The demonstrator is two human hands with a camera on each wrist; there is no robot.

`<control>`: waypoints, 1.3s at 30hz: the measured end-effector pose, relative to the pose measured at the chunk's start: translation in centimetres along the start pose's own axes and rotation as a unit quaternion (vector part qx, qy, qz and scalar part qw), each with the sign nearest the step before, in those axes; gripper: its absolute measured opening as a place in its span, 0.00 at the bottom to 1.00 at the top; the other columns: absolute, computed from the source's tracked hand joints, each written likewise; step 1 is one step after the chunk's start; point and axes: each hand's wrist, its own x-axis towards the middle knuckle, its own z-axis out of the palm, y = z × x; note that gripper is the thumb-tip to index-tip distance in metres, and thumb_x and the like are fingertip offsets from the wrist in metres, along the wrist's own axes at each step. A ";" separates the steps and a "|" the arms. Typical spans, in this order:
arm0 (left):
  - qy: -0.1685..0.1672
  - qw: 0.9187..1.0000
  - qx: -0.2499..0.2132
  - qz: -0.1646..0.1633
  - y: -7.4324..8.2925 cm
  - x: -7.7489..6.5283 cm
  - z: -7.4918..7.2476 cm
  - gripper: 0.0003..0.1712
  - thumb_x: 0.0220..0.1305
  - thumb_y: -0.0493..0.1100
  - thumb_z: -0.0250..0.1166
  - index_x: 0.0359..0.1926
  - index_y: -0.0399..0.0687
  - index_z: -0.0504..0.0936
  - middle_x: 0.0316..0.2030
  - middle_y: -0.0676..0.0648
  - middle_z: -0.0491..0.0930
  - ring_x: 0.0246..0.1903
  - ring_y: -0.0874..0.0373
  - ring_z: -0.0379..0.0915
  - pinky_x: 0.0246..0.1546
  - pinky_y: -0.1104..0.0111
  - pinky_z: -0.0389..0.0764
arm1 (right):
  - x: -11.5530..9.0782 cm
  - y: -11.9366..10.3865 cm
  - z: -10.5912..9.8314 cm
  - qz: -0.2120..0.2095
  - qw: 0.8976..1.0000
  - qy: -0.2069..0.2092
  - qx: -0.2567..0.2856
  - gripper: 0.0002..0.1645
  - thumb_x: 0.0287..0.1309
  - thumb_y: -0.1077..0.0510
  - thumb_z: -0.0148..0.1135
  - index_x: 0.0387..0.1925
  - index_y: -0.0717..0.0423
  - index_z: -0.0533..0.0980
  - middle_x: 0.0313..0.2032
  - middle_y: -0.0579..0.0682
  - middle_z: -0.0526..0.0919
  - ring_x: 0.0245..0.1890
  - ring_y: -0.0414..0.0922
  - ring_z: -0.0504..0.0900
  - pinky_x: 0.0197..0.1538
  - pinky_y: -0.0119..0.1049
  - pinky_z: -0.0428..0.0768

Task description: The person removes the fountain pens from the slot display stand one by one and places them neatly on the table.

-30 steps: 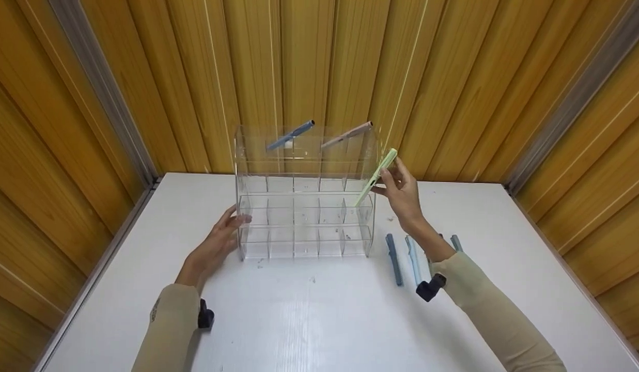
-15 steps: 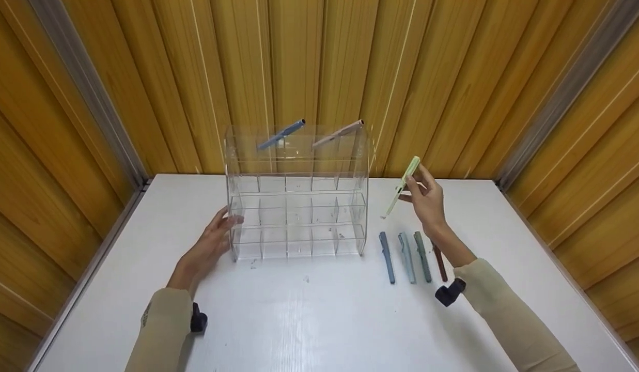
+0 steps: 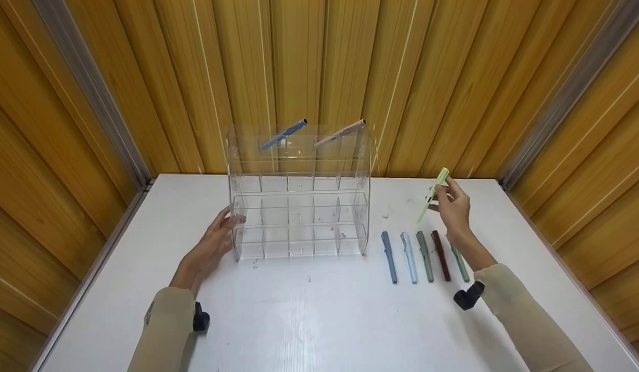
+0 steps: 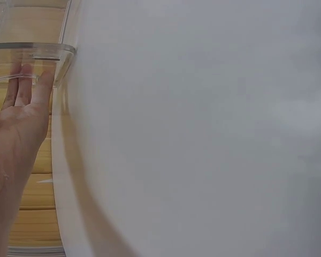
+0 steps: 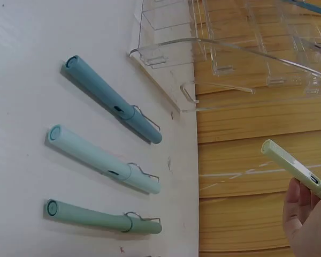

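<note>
My right hand [image 3: 456,206] pinches a pale yellow-green pen [image 3: 434,192] above the table, right of the rack, its clip end up and the pen slanting down to the left. The right wrist view shows the same pen [image 5: 290,160] at the fingertips. A clear acrylic pen rack [image 3: 301,227] with several tiers of compartments stands upright. At its left side, my left hand [image 3: 211,245] rests its fingers against the panel; these fingers [image 4: 24,91] look extended in the left wrist view. In the top tier lean a blue pen [image 3: 283,135] and a pink pen [image 3: 341,133].
On the white table [image 3: 309,320], right of the rack, lie a blue pen [image 3: 389,257], a light blue pen [image 3: 408,257], a grey-green pen [image 3: 425,257], a dark red pen [image 3: 441,257] and a green pen [image 3: 460,264] in a row. Wood-patterned walls [image 3: 298,62] enclose the table.
My right hand has carried the pale yellow-green pen away from the rack, rightward and slightly down in the head view, uncovering the row of pens. The left hand stays at the rack.
</note>
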 end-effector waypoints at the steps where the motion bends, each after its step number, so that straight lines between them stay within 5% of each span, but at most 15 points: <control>1: 0.000 1.000 -0.002 -0.001 0.0 0.0 0.0 0.45 0.77 0.62 0.52 0.83 0.64 0.38 0.79 0.42 0.51 0.82 0.43 0.37 0.80 0.39 0.40 | 0.0 0.2 -0.3 0.004 1.000 0.002 -0.004 0.33 0.80 0.51 0.45 0.80 0.51 0.55 0.44 0.42 0.76 0.41 0.30 0.82 0.47 0.23 0.85; 13: 0.017 1.000 -0.014 -0.006 -0.2 -0.2 0.1 0.45 0.76 0.64 0.54 0.82 0.66 0.40 0.78 0.45 0.53 0.81 0.44 0.38 0.80 0.40 0.40 | 0.2 3.0 -3.7 0.035 0.996 -0.016 -0.075 0.35 0.79 0.49 0.43 0.80 0.54 0.53 0.42 0.39 0.75 0.39 0.27 0.79 0.45 0.21 0.84; 21: 0.012 1.000 -0.020 -0.009 -0.2 -0.1 0.3 0.43 0.77 0.63 0.53 0.82 0.67 0.42 0.78 0.47 0.53 0.80 0.44 0.44 0.81 0.43 0.42 | 0.3 5.4 -5.9 0.075 0.991 0.023 -0.110 0.33 0.76 0.48 0.50 0.76 0.55 0.63 0.37 0.32 0.75 0.35 0.26 0.79 0.41 0.20 0.84; 39: 0.003 1.000 -0.012 -0.002 -0.3 0.1 -0.1 0.45 0.77 0.62 0.53 0.82 0.64 0.39 0.79 0.44 0.52 0.81 0.43 0.39 0.81 0.42 0.42 | -0.7 9.4 -10.6 0.113 0.970 -0.021 -0.217 0.34 0.73 0.47 0.56 0.72 0.61 0.68 0.44 0.47 0.81 0.33 0.31 0.76 0.34 0.23 0.82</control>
